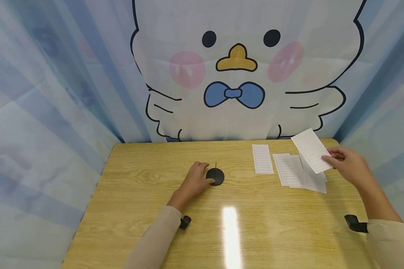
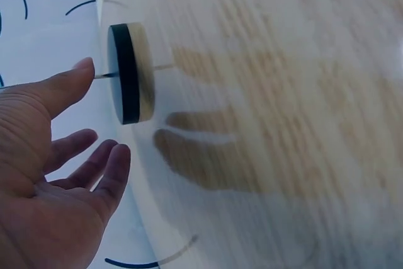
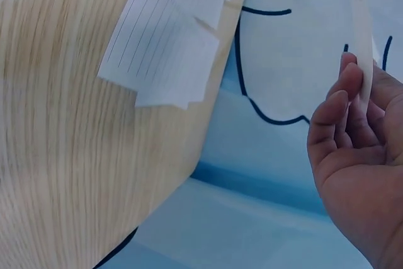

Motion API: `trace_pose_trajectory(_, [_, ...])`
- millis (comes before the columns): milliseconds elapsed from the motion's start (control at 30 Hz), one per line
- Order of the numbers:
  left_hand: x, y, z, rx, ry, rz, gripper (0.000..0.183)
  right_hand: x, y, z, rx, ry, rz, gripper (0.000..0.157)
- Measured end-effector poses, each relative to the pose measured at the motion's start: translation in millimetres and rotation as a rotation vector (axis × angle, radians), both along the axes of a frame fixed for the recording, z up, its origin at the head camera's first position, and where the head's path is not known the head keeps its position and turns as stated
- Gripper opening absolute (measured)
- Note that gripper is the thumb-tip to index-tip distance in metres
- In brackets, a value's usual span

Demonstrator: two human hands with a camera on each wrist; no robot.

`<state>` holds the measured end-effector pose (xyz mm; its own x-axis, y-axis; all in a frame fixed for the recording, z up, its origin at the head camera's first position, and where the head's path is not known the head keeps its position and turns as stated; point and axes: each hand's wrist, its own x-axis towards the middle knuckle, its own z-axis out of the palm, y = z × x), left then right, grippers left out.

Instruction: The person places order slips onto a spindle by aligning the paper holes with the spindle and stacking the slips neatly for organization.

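Observation:
A black receipt spike (image 1: 215, 176), a round base with a thin upright pin, stands mid-table. My left hand (image 1: 195, 179) is just left of it, thumb and fingers spread about the base. In the left wrist view the left hand (image 2: 69, 162) has loosely bent fingers, with a gap between them and the base (image 2: 129, 74); I cannot tell whether the thumb touches it. My right hand (image 1: 348, 164) pinches a white lined slip of paper (image 1: 309, 149) by its lower right corner, raised over other slips. Edge-on in the right wrist view, that slip (image 3: 363, 48) sits between thumb and fingers.
Overlapping lined slips (image 1: 287, 170) lie on the wooden table (image 1: 138, 194) at the right, and a single slip (image 1: 263, 159) lies left of them. A curtain with a cartoon bird (image 1: 235, 119) hangs behind the table's far edge.

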<state>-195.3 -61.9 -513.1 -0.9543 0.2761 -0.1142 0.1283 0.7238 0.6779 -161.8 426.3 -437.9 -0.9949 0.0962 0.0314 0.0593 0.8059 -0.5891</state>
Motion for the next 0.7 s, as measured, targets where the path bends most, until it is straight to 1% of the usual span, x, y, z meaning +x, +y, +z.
trace_pose_trajectory(67, [-0.6, -3, 3.9, 0.026, 0.001, 0.006, 0.065, -0.6, -5, 1.8, -0.008, 0.012, 0.008, 0.052])
trace_pose_trajectory(167, [-1.4, -7, 10.5, 0.048, 0.027, 0.009, 0.065, -1.1, -15, 4.9, -0.021, 0.028, 0.024, 0.05])
trace_pose_trajectory(300, [-2.6, -12, 18.5, 0.04, 0.092, 0.004, 0.063, -0.9, -27, 9.2, -0.038, 0.042, 0.046, 0.046])
trace_pose_trajectory(467, [-2.9, -21, 30.7, 0.047, 0.157, 0.002, 0.058, -2.1, -39, 14.0, -0.044, 0.062, 0.081, 0.046])
trace_pose_trajectory(633, [-4.6, -27, 43.1, 0.046, 0.22, -0.007, 0.051, -6.7, -50, 13.7, -0.051, 0.105, 0.1, 0.043])
trace_pose_trajectory(700, [-5.0, -29, 47.8, 0.049, 0.24, -0.014, 0.05, -8.5, -55, 12.8, -0.057, 0.108, 0.107, 0.043])
